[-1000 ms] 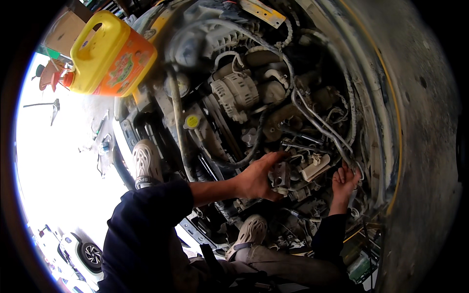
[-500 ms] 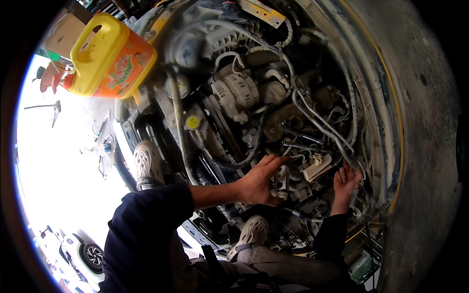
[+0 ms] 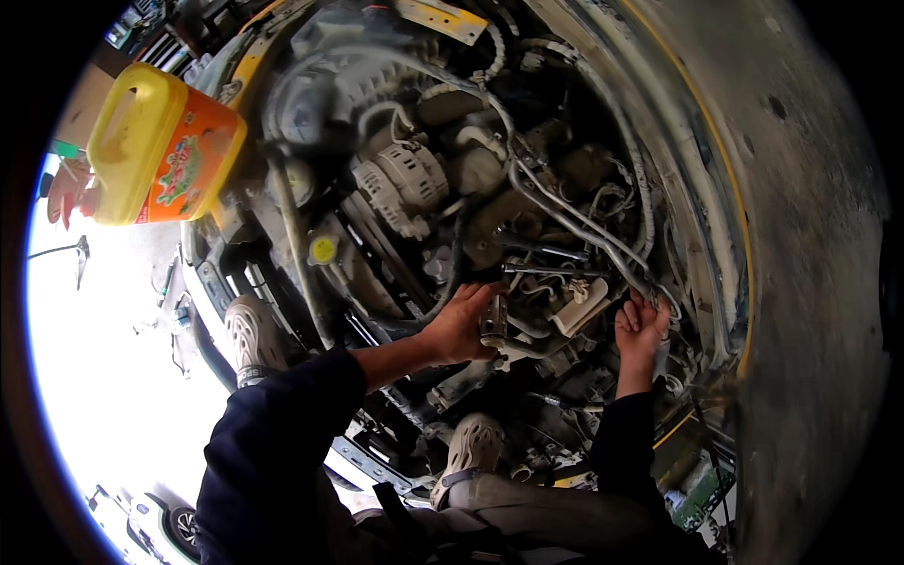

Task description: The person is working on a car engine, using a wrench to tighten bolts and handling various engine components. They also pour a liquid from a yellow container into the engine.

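In an opened engine bay, my left hand is closed around a perforated metal part, thumb on one side and fingers on the other. My right hand reaches the right side of the bay. Its fingers curl beside the lower end of a wiring harness, and what they pinch is hidden. Between the hands lie a beige plastic cover and a slim shiny metal bar. A dark-handled tool rests just above that bar. The alternator sits farther up.
A yellow jug with an orange label stands at the upper left. A yellow-topped cap and thick hoses are nearby. My shoes rest among the front parts. A grey body panel borders the right.
The whole scene has shifted left in the picture as my head moved. Both hands stay at the same parts, and my left hand's fingers remain around the metal part.
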### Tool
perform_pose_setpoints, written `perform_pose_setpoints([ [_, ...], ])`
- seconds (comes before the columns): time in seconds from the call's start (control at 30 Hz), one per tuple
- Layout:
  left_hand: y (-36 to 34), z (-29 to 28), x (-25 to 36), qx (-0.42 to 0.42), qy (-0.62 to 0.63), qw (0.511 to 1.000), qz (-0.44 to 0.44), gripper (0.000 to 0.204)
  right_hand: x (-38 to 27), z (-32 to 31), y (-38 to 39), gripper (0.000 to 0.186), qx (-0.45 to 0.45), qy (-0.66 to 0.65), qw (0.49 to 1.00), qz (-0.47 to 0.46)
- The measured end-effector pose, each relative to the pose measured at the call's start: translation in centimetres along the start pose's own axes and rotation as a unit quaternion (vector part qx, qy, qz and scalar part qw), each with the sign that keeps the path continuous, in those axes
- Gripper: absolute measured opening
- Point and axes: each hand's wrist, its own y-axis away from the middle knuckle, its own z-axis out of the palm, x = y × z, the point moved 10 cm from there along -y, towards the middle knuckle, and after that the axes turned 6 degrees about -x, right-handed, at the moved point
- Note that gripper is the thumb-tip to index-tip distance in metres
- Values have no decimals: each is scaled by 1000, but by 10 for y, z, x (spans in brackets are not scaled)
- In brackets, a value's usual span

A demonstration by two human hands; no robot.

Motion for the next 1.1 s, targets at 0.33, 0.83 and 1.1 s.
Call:
perform_pose_setpoints([
  [0.33, -43, 49, -16, -115, -81, 990, 8, 106, -4, 6, 2, 49, -8, 22, 1000, -7],
  [0.83, -28, 47, -29, -133, -197, 971, 30, 108, 0, 1, 0, 49, 6, 12, 1000, 0],
  [1.1, -28, 50, -34, -142, -206, 968, 22, 110, -3, 0, -1, 49, -7, 15, 1000, -12],
])
